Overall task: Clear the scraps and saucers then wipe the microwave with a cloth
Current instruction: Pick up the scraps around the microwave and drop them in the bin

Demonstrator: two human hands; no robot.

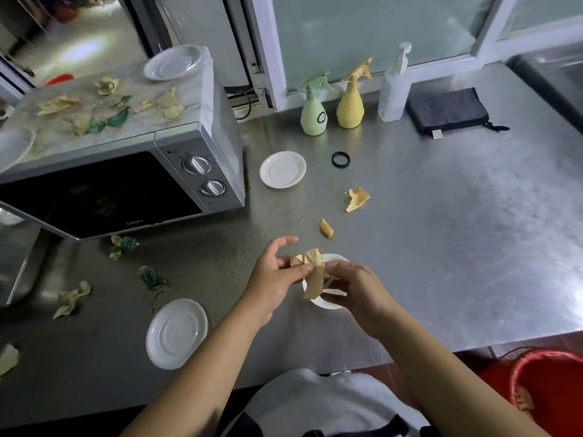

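Note:
Over the steel counter (441, 247), my left hand (277, 279) pinches a crumpled tan paper scrap (310, 269) with thumb and fingers. My right hand (356, 288) grips the same scrap from the right, above a small white saucer (328, 302) that the hands mostly hide. More tan scraps (356, 198) (326, 228) lie beyond. Other saucers sit at the counter middle (283, 169), near the front edge (176, 333) and on the microwave (173, 63). The microwave (126, 171) top is littered with tan and green scraps (104, 111). A folded dark cloth (448, 110) lies at the back right.
Green (313, 116) and yellow (349, 107) spray bottles and a clear pump bottle (394, 89) stand by the window. A black ring (340, 159) lies near them. Scraps (72, 298) (151, 277) litter the counter's left. A red bucket (549, 386) sits on the floor at right.

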